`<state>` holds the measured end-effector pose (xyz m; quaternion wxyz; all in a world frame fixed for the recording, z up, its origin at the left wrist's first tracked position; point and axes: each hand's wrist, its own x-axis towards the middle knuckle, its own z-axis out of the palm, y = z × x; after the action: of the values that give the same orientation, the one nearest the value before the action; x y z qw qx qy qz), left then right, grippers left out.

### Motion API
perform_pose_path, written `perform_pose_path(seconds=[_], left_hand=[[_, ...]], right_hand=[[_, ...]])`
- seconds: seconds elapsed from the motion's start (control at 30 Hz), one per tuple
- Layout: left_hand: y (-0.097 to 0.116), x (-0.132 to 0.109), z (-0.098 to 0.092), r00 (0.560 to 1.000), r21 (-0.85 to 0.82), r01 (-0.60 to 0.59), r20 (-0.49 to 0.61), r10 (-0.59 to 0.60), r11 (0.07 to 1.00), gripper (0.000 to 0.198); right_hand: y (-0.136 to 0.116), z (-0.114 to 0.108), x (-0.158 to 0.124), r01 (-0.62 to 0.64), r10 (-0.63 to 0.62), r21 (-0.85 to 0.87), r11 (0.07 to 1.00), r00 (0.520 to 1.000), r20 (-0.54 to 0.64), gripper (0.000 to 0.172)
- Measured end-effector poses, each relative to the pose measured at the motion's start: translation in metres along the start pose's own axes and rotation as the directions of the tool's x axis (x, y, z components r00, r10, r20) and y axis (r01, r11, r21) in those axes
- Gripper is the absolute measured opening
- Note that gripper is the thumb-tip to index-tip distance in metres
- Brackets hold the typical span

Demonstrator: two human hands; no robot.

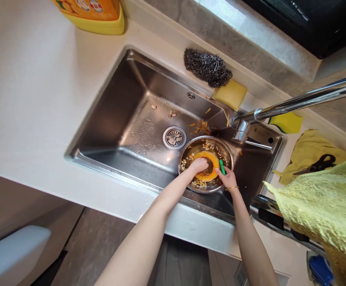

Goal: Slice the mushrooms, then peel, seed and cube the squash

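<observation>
A steel bowl sits in the right part of the sink, with seeds and pulp floating in brownish water. Inside it lies an orange pumpkin piece, a ring-shaped slice. My left hand is closed over the slice's left side, pressing it down. My right hand grips a green-handled tool against the slice's right edge; its working end is hidden. A thin gold bangle circles my right wrist.
Drain strainer left of the bowl, with peel scraps scattered around it. Faucet reaches over the sink's right end. Steel wool and yellow sponges on the back ledge. Scissors on a yellow cloth, right. Detergent bottle at the top left.
</observation>
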<state>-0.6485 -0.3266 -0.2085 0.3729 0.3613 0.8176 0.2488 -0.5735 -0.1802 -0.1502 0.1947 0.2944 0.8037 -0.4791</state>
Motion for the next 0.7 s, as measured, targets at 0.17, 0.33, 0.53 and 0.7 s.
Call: perform_pose_path(seconds=[0.17,0.33,0.53,0.7], left_hand=[[0.003,-0.004,-0.009,0.981,-0.080,-0.022,0.189,0.037,0.997,0.035],[0.011,-0.011,-0.006,0.966,-0.149,-0.052,0.242,0.087,0.988,0.022],[0.021,-0.019,0.012,0.983,-0.127,0.025,0.184,-0.001,0.992,0.022],[0.026,-0.019,0.016,0.985,-0.155,0.061,0.171,-0.034,0.986,0.024]], right_hand=[[0.002,0.001,0.001,0.018,-0.018,-0.021,1.000,1.000,0.016,0.034],[0.003,0.004,0.001,0.045,-0.044,-0.060,0.997,0.999,0.022,0.045],[0.009,0.004,0.004,0.095,-0.093,-0.118,0.988,0.995,0.022,0.047],[0.013,0.005,0.005,0.106,-0.103,-0.135,0.985,0.994,0.030,0.045]])
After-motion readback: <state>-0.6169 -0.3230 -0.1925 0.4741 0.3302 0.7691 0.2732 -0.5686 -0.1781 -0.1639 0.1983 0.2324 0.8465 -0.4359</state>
